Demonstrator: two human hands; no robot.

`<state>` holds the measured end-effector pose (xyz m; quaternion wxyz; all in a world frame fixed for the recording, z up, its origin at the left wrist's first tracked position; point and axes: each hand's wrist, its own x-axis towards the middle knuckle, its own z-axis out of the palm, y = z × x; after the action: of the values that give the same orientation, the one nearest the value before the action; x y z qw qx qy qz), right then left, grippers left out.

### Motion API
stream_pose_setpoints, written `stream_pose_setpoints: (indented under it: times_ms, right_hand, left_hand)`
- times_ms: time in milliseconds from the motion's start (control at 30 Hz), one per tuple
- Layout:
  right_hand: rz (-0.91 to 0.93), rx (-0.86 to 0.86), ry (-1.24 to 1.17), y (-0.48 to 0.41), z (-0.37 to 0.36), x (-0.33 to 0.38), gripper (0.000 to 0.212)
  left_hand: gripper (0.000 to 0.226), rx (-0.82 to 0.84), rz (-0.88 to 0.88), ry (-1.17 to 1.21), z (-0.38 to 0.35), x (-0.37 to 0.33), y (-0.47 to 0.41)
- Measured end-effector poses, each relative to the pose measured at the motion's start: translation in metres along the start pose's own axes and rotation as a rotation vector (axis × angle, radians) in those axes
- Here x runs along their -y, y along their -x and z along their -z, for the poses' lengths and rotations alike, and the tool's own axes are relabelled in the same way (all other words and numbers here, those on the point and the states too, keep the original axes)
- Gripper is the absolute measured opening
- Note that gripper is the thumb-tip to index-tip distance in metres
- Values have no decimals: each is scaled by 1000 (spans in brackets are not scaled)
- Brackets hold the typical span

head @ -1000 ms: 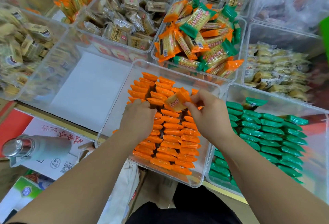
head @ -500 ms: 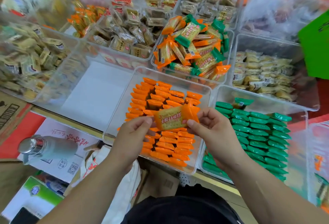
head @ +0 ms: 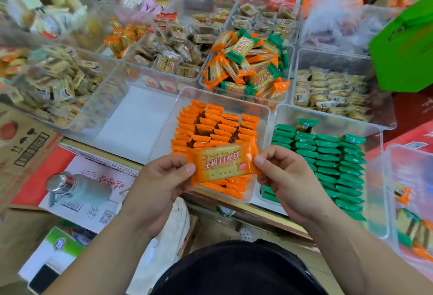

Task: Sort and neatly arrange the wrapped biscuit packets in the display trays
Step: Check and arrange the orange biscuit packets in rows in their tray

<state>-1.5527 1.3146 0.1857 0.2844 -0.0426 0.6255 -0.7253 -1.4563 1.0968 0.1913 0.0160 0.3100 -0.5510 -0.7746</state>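
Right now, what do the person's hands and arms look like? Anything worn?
The left hand and right hand are bare: no gloves, rings or watch visible. The left forearm and right forearm are bare too, with no sleeve in view up to the frame's edge. Between them shows a black garment on the torso.

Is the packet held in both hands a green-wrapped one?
No: the packet pinched between the left hand and right hand is orange, held over the orange tray.
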Motion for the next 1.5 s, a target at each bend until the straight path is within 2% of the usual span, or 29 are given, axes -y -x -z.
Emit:
stream_pose_setpoints:
  times_ms: [133,200,300,367,500,600,667,733,833,967,1033,1100,1167,1200,1267,1367,1500]
  right_hand:
    - [-64,-9,-159,9,-2,-15,11]
    - [-145,28,-278,10,-4,-27,20]
    - [-209,81,-379,13,-7,-40,34]
    - [-217,92,-397,16,-10,-40,31]
    - [-138,105,-386,26,-12,-19,41]
    - [-55,124,-264,37,-19,1,41]
    - [-27,131,-222,43,-25,9,40]
    - [-31,120,-224,44,-25,11,37]
    - [-134,80,-324,42,-20,10,26]
    - [-243,65,-355,41,-16,5,17]
    - [-295,74,-384,39,-10,4,24]
    - [-348,99,-446,38,-1,2,34]
    - [-381,149,-443,37,5,1,49]
    - [-391,173,-405,37,5,1,50]
    - [-402,204,-275,36,2,0,38]
    - [-398,193,-79,35,-3,0,12]
    - [-470,253,-274,30,-1,-7,24]
  left_hand:
    - [11,-14,-84,-36,-3,-2,18]
    - [3,-41,-143,-87,-7,-5,25]
    - [7,-60,-178,-179,-8,-8,31]
    - [6,-74,-178,-182,-6,-9,34]
    - [9,-133,-136,-148,4,-3,35]
    - [18,-127,-67,-73,11,5,36]
    - [32,-107,-50,-15,11,7,38]
    - [38,-93,-61,43,10,6,42]
    - [30,-42,-81,65,6,2,47]
    - [14,-45,-121,-44,0,-2,53]
    - [30,-29,-139,-122,1,-4,57]
    - [33,-28,-193,-265,2,-7,61]
    - [22,-81,-241,-371,2,-8,62]
    - [15,-117,-260,-398,1,-9,63]
    - [8,-163,-269,-440,1,-11,62]
    - [19,-136,-144,-455,6,-12,59]
    - [22,-28,144,-122,14,-11,57]
